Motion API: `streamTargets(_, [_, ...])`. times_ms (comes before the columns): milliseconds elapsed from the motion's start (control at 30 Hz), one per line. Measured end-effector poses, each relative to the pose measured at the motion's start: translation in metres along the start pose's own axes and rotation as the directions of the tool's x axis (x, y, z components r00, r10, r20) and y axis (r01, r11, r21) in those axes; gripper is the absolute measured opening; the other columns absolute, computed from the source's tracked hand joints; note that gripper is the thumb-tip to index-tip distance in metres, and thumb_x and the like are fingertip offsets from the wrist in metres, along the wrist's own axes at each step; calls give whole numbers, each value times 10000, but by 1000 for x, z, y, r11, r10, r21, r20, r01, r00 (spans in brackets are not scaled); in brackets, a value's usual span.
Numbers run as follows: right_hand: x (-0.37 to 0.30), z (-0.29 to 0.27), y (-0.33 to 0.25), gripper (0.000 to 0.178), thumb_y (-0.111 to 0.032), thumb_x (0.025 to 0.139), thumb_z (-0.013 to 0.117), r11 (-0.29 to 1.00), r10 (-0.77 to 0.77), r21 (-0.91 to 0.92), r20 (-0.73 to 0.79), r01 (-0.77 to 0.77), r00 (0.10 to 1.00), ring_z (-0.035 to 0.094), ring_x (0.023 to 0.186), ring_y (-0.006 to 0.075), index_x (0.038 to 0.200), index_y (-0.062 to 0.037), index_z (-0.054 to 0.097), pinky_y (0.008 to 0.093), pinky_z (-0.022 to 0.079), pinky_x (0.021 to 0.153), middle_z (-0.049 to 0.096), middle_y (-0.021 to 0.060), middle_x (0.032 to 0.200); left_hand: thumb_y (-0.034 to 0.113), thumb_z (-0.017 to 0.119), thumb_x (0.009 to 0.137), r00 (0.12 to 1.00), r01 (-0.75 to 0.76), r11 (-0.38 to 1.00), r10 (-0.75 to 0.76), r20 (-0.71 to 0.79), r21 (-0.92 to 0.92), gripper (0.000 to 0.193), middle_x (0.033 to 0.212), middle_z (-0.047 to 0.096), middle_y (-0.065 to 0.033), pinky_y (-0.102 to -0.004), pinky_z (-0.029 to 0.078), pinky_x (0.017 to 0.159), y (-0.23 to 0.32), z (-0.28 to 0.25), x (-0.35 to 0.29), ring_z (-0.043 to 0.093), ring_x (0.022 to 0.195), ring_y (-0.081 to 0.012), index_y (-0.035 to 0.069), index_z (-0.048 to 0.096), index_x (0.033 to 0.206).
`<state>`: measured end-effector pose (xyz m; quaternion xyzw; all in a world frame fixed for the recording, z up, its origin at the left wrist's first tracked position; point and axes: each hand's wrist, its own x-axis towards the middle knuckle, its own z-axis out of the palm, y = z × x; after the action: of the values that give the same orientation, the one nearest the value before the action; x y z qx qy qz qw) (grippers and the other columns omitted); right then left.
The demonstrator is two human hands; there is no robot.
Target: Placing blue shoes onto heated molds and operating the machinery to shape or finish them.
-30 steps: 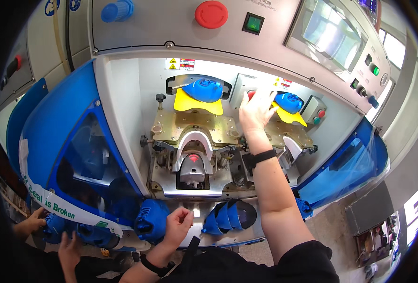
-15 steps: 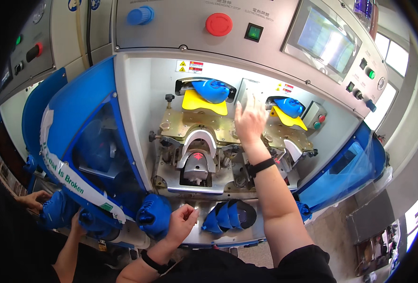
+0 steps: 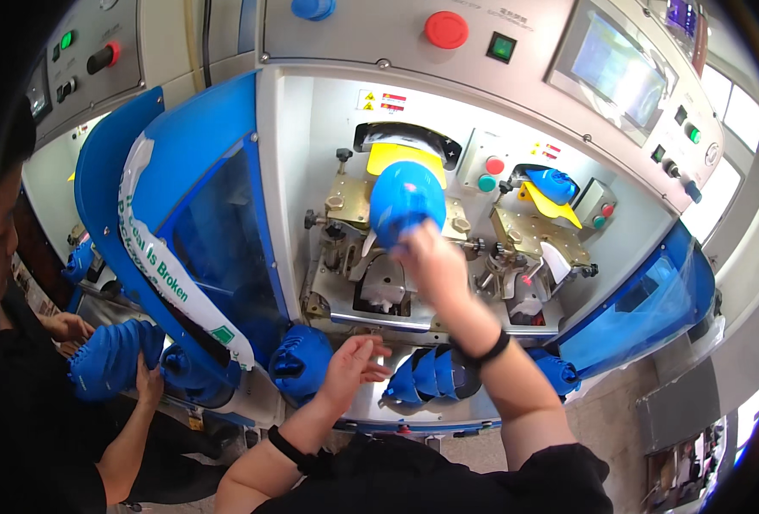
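— Where's the blue shoe upper [image 3: 407, 201]?
— Gripped by the right hand [image 3: 438, 267], before a yellow flap [image 3: 403, 155]; the left hand [image 3: 355, 370] empty, fingers loose.
— Labels?
— Green-lettered white tape [image 3: 172, 278]; yellow-and-red warning stickers [image 3: 368, 100] behind.

The white walls [image 3: 438, 104] inside the machine are very bright. The window [image 3: 729, 98] at the right glows almost white, and the screen [image 3: 612, 73] has a pale, shiny patch. The right hand [image 3: 435, 270] is smeary, and the blue shoe part [image 3: 407, 201] is a bit fuzzy by its fingers. Dark shade hides much of the person [image 3: 32, 403] at the left. Straight edges bend, and the corners are black.
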<state>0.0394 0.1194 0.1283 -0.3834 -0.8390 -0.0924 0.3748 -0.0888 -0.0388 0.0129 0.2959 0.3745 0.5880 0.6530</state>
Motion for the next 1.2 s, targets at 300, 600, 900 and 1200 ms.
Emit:
streamTargets(300, [-144, 22, -45, 314, -175, 803, 736, 985, -2, 167, 183, -30, 983, 635, 772, 297, 1093, -130, 622, 384, 522, 618, 544, 79, 895, 258, 569, 1019, 990, 135, 873, -97, 106, -468, 294, 1128, 629, -45, -351, 544, 879, -58, -31, 49, 645, 992, -165, 90, 535, 1257])
streamTargets(600, [-83, 39, -13, 536, -329, 883, 671, 995, 14, 97, 127, -26, 992, 424, 1324, 453, 1378, -162, 547, 482, 403, 1067, 426, 189, 1476, 350, 555, 1019, 994, 90, 916, -109, -26, -391, 323, 1116, 636, -33, -336, 566, 842, -42, -11, 97, 654, 970, -167, 100, 563, 1222])
streamTargets(900, [-89, 58, -12, 462, -361, 930, 625, 970, 122, 169, 277, -173, 953, 431, 1318, 457, 1353, -187, 560, 494, 414, 1073, 496, 169, 1415, 367, 542, 1025, 986, 101, 916, -144, -84, -388, 325, 1086, 636, -31, -327, 554, 826, -38, -17, 95, 639, 929, -147, 116, 564, 1231])
streamTargets(1200, [-93, 59, -15, 474, -376, 926, 627, 970, 144, 156, 260, -189, 955, 444, 1310, 449, 1353, -181, 556, 497, 411, 1070, 515, 178, 1393, 361, 531, 1030, 985, 113, 921, -152, -76, -372, 340, 1093, 632, -43, -330, 562, 816, -36, -15, 93, 646, 946, -159, 99, 558, 1245])
